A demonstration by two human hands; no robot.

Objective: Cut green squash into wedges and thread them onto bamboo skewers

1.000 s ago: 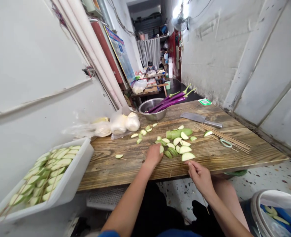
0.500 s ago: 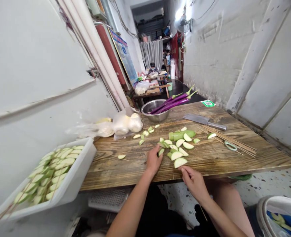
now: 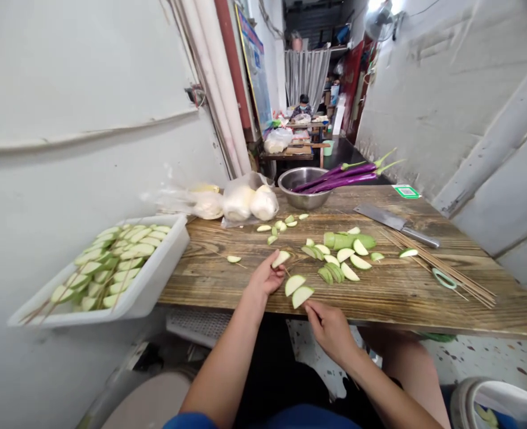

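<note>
My left hand [image 3: 267,279] pinches a pale half-moon zucchini slice [image 3: 281,258] just above the table's near edge. Closed fingers of my right hand [image 3: 328,325] grip the near end of a thin skewer, mostly hidden behind two zucchini slices [image 3: 302,296] threaded on it. Its tip points towards my left hand, and the held slice is apart from the threaded pair. Beyond my hands lie more loose half-moon slices [image 3: 349,272], a fanned stack of slices [image 3: 331,273] and a partly sliced zucchini [image 3: 350,241].
At left stands a white bin [image 3: 165,262] of skewered slices. A cleaver [image 3: 382,215], bare skewers [image 3: 451,268] and a pale green ring [image 3: 444,279] lie at right. Behind are a steel bowl [image 3: 305,199] with purple eggplants [image 3: 348,177] and bagged white vegetables [image 3: 249,202]. A person [image 3: 303,108] sits farther back.
My left hand has lifted a slice away from the pile and drawn it nearer. My right hand has carried the skewer with its two slices leftward, off the pile. The view has turned left.
</note>
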